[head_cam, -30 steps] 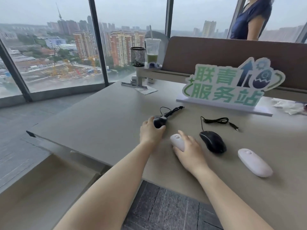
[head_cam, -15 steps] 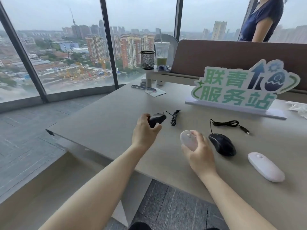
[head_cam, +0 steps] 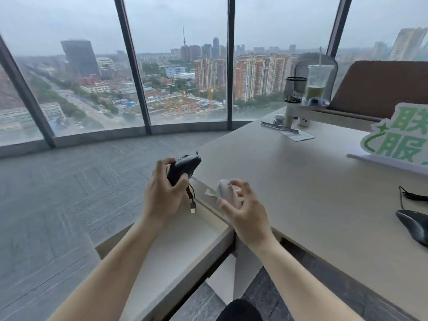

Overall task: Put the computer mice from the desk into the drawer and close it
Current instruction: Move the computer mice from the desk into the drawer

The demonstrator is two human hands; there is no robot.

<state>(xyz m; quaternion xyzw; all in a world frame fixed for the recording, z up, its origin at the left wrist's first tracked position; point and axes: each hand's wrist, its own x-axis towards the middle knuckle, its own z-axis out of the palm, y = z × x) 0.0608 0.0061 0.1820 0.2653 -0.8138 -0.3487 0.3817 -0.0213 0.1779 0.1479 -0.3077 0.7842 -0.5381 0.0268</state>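
My left hand (head_cam: 162,195) grips a black wired mouse (head_cam: 184,167) in the air, its cable and USB plug (head_cam: 192,207) dangling over the open drawer (head_cam: 185,237). My right hand (head_cam: 245,214) holds a white mouse (head_cam: 225,193) above the drawer's right edge, by the desk corner. The beige drawer stands pulled out to the left of the desk (head_cam: 312,181), and the visible part of its floor is bare. A second black wired mouse (head_cam: 414,225) lies on the desk at the far right with its cable (head_cam: 412,195) behind it.
A green and white sign (head_cam: 400,135) stands on the desk at the right. Behind it are a raised shelf with a mesh pen cup (head_cam: 294,89) and a plastic cup of green drink (head_cam: 318,82). Grey carpet and tall windows lie to the left.
Both hands have lifted their mice off the desk and carried them left to the open drawer. My view has swung left, so the other white mouse is out of frame.
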